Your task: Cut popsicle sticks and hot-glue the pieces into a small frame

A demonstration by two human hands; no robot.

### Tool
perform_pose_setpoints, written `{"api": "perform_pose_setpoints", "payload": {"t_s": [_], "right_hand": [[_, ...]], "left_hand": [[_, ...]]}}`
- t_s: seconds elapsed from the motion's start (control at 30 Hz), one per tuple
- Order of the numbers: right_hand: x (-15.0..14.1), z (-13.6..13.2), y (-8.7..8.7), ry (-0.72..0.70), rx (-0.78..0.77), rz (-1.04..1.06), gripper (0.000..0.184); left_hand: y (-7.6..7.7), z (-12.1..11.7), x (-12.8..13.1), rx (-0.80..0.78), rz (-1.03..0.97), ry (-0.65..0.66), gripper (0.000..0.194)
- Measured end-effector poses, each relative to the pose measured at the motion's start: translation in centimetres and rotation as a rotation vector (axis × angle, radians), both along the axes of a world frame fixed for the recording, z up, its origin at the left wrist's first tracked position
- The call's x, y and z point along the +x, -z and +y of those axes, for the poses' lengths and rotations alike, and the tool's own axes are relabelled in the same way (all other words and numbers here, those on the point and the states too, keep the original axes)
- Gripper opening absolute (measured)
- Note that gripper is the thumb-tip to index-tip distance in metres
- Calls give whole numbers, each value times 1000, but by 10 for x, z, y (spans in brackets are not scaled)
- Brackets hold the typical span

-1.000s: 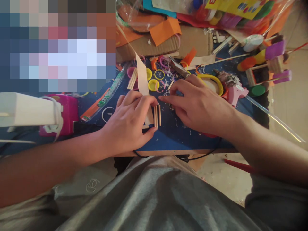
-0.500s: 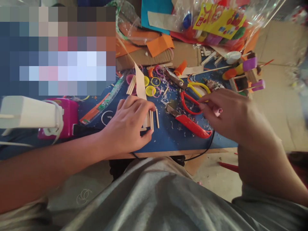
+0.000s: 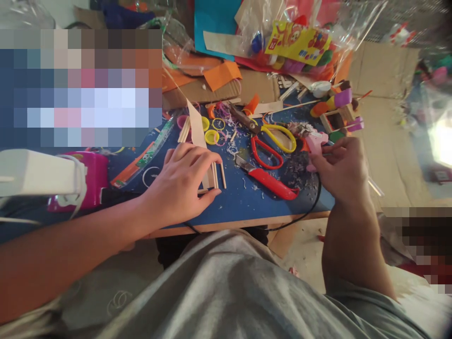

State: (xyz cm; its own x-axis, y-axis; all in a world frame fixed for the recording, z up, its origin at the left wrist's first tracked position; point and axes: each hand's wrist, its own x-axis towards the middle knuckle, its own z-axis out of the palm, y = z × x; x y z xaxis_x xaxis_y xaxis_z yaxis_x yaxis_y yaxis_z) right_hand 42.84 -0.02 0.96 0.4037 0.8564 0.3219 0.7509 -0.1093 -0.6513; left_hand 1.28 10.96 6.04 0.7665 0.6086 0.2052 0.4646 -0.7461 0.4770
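My left hand [image 3: 185, 181] rests on the blue table, thumb and fingers curved around thin wooden sticks [image 3: 214, 175] beside a cream paper strip [image 3: 196, 123]. The fingers hide part of these. Another short stick [image 3: 223, 175] lies just to the right. At the table's right side, my right hand [image 3: 341, 165] has its fingers closed on a pink glue gun [image 3: 316, 143], whose black cord [image 3: 314, 205] runs down over the edge. Scissors [image 3: 267, 146] with red and yellow handles and a red-handled cutter [image 3: 273, 182] lie between my hands.
Yellow rings [image 3: 212, 137] and paper scraps litter the middle. A small stick-and-clay model [image 3: 335, 117] stands at back right, near a plastic bag [image 3: 296, 42] of colourful clay. On the left are a white charger [image 3: 35, 168] and a magenta box [image 3: 97, 165]. A blurred person is at far left.
My right hand has moved from beside the scissors' handles to the right, and the pink glue gun now shows in its fingers. My left hand stays at the sticks. The view has shifted slightly.
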Motion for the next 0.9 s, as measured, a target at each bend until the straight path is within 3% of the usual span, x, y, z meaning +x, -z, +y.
{"api": "perform_pose_setpoints", "payload": {"t_s": [0.1,0.27,0.33,0.47,0.6,0.7,0.8,0.9], "right_hand": [[6,-1,8,171,107,166,49],[17,2,6,288,333,418,57],[19,-1,1,280,377,512,51],[0,-13,-22,78,222,504,24],[-46,-13,-57,-94,222,535,34],[-78,-3,-81,-265,189,624,46],[-96,12,-96,-378,57,768,33],[-102,28,-98,-475,1,820,29]], "left_hand": [[0,1,0,9,-39,-1,46],[1,2,0,-7,-36,-27,48],[1,2,0,-11,-57,-36,49],[-3,1,0,-52,-154,-63,47],[-5,1,-1,-113,-334,-75,39],[4,4,-1,-138,-472,-75,36],[17,9,0,-101,-629,-54,47],[27,13,3,-126,-737,-65,55]]}}
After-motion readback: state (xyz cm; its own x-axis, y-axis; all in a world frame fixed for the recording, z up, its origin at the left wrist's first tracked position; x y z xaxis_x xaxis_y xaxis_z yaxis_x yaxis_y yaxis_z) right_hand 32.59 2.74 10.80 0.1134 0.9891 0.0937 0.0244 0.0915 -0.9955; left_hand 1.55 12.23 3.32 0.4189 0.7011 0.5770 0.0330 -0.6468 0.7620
